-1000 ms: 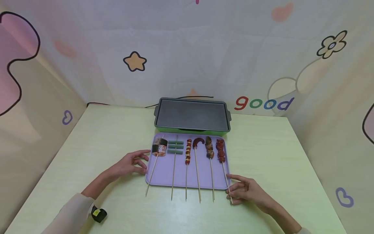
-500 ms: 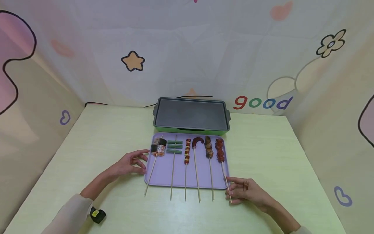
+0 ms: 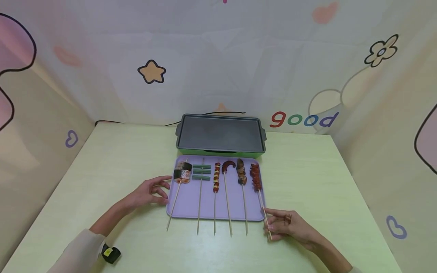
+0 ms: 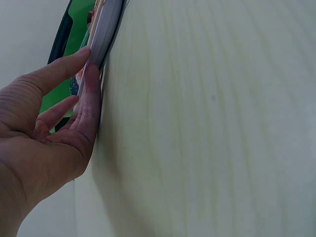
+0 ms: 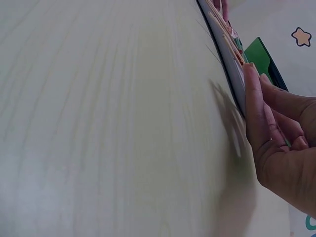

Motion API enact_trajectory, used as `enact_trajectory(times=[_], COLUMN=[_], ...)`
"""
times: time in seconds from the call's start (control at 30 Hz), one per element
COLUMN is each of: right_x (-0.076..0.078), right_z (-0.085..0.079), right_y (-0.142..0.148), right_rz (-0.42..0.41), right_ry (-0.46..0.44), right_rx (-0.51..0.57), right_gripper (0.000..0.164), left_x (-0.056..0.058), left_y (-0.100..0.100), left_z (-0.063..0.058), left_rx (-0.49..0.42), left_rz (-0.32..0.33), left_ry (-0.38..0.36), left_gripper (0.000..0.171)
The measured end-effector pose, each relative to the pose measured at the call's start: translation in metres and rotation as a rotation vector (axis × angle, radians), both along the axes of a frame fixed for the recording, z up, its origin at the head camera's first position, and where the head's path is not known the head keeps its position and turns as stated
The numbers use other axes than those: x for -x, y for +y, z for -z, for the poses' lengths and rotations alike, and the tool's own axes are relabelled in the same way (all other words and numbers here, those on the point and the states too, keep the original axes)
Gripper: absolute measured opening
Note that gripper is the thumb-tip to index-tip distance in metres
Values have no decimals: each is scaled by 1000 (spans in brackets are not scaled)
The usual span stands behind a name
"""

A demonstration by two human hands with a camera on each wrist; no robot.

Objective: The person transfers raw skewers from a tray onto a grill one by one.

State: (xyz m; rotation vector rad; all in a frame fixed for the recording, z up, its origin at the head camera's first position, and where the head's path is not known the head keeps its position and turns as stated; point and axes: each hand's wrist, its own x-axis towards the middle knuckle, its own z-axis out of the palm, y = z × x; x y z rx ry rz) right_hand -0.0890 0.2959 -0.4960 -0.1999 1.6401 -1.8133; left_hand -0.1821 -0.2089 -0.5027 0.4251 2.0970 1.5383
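Note:
A lilac tray [image 3: 205,206] bears several skewers in a row, their sticks overhanging its front edge. My right hand [image 3: 286,225], at the tray's front right corner, pinches the stick of the rightmost skewer, a dark red meat skewer [image 3: 255,176]. In the right wrist view, its fingertips [image 5: 250,74] are close together at the stick ends. My left hand [image 3: 151,191] touches the tray's left rim with its fingers spread and loosely bent. Nearest to it on the tray lies a thick roll skewer [image 3: 183,171] with dark bands.
Behind the tray stands a dark grey griddle [image 3: 222,132] with a green base, close to the tray's far rim. A black cable [image 3: 109,121] runs along the back of the pale wooden table [image 3: 300,170]. Patterned cloth [image 3: 205,76] encloses the back and sides.
The head view has shifted slightly. My right hand and the stick of the red meat skewer have moved a little right and nearer relative to the tray. The left hand stays at the rim.

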Motion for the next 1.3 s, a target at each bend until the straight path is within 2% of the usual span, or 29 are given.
enact_trajectory(times=[0.27,0.7,1.07,1.3], right_x=[-1,2,15,28], right_z=[-5,-13,-19,-28], right_y=[3,18,30,32], right_rz=[36,74,134,191], right_ry=[4,46,96,110], right_rx=[-52,-115,-98,-71], right_gripper=[68,56,55,54], left_x=[1,1,1,1], left_y=[-1,-1,-1,0], left_z=[2,4,4,3], left_rx=[3,15,31,22], left_rz=[-14,-15,-15,-14], left_ry=[-6,-8,3,1], left_gripper=[82,82,82,82])
